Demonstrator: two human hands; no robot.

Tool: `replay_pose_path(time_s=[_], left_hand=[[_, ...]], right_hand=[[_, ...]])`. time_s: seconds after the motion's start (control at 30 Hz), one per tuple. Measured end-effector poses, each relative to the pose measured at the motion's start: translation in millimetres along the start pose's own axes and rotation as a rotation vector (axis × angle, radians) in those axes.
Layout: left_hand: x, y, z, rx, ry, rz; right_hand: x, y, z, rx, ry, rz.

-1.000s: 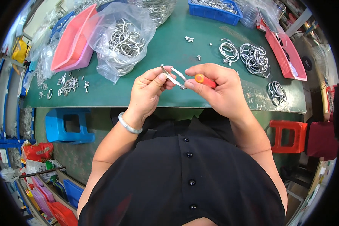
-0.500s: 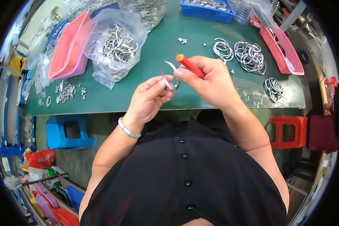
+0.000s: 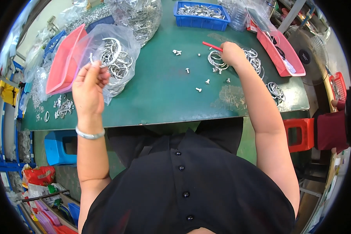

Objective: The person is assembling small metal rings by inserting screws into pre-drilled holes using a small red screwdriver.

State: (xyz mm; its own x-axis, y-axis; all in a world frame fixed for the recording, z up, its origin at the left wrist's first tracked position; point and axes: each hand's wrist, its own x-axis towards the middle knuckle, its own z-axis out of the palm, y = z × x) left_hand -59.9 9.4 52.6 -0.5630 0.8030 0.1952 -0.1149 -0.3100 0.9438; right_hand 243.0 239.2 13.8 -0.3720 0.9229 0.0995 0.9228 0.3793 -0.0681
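My left hand, with a pale bangle on the wrist, is closed on a silver open metal ring. It holds the ring up in front of a clear plastic bag full of similar rings. Out to the right, my right hand is closed around a slim red pen-shaped tool that points left. That hand is over the small ring pile and beside a larger ring pile. Its fingertips are hidden, so I cannot tell whether they also touch a ring.
Several loose screws lie mid-table. A third ring pile is near the right edge. Pink bins stand left and right, a blue tray of metal parts at the back. Small parts lie front left.
My hands have moved apart from the middle. The left carried a ring left to the bag; the right took the red tool to the ring piles. My view has shifted slightly.
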Motion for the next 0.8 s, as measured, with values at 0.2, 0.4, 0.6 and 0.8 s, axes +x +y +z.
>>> replay_pose_path(time_s=[0.2, 0.4, 0.6, 0.8], left_hand=[[20, 1, -6, -0.021, 0.129, -0.085], [-4, -6, 7, 0.1, 0.032, 0.072], [-35, -23, 53, 0.308, -0.254, 0.062], [-65, -62, 91, 0.121, -0.436, -0.15]], right_hand=[[7, 6, 6, 0.08, -0.015, 0.002], [-3, 4, -13, 0.193, 0.105, -0.092], [-23, -10, -46, 0.637, 0.224, -0.235], [-76, -76, -49, 1.697, -0.091, -0.046]])
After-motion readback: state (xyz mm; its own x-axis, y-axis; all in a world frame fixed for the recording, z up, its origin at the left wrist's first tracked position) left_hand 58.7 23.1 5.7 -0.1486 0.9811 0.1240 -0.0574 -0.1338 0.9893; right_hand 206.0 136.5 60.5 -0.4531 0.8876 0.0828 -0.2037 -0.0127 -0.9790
